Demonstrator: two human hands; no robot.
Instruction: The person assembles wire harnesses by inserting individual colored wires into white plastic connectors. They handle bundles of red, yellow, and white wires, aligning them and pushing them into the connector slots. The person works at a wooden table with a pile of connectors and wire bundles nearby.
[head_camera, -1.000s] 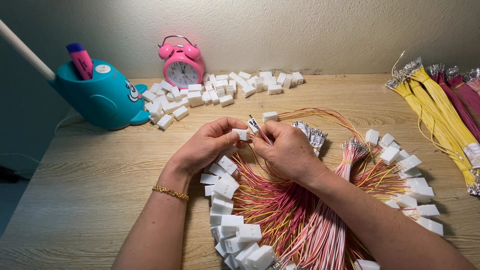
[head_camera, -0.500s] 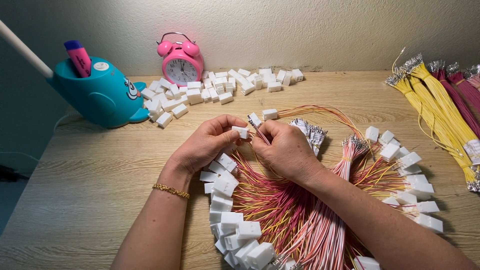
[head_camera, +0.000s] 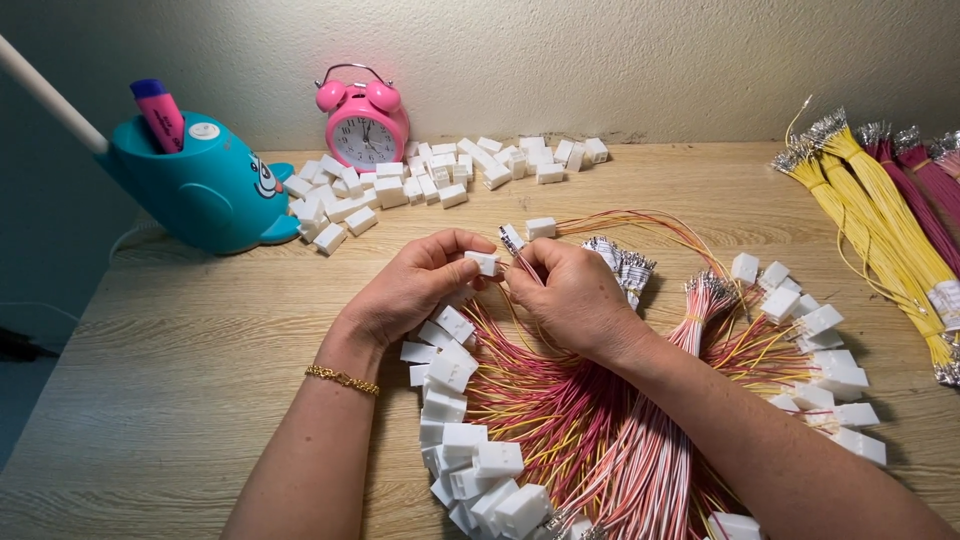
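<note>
The left hand (head_camera: 415, 290) pinches a small white plastic connector (head_camera: 484, 262) between thumb and fingertips, closed on it, near the middle of the desk (head_camera: 180, 380). The right hand (head_camera: 570, 300) is just beside it, its fingers pressed together at the connector's right side, apparently holding a thin wire end (head_camera: 515, 250), though that tip is too small to make out surely. A gold bracelet (head_camera: 342, 379) sits on the left wrist.

Under and in front of both hands spreads a fan of pink, red and yellow wires (head_camera: 590, 430), running toward the desk's near edge, with white connectors on their ends in a curved row (head_camera: 460, 430) on the left and another cluster (head_camera: 820, 350) on the right. A bunch of bare metal-tipped wire ends (head_camera: 622, 262) lies just right of the right hand.

Toward the far edge lies a scatter of loose white connectors (head_camera: 430, 180), with a pink alarm clock (head_camera: 365, 125) behind them against the wall. At the far left corner stands a teal whale-shaped holder (head_camera: 205, 190) with a pink marker (head_camera: 160, 110) in it. Along the right edge lie bundles of yellow wires (head_camera: 880, 220) and magenta wires (head_camera: 925, 190).
</note>
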